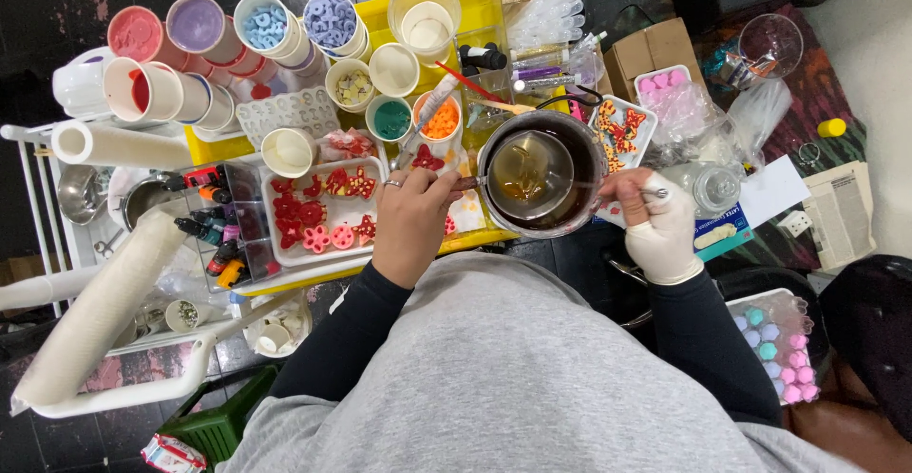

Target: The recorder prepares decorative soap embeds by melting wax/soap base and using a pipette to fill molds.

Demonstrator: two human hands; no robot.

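A round metal pot (543, 174) sits between the two hands, over the front edge of the yellow tray (480, 3). Its wall is dull grey and its inside is dark. Inside it rests a smaller shallow metal pan (528, 175) holding a clear amber liquid with a few darker specks near the middle.

The left hand (412, 217) is bare, with a ring on one finger. Its fingers are curled together around what looks like the pan's handle, just left of the pot's rim, though the handle itself is mostly hidden.

The right hand (657, 226) wears a white glove. Its fingers are closed against the pot's right side, pinching a thin metal piece (654, 192) that sticks out past the knuckles.

Just beyond the left fingers lies a white tray of red and pink moulded shapes (323, 209).
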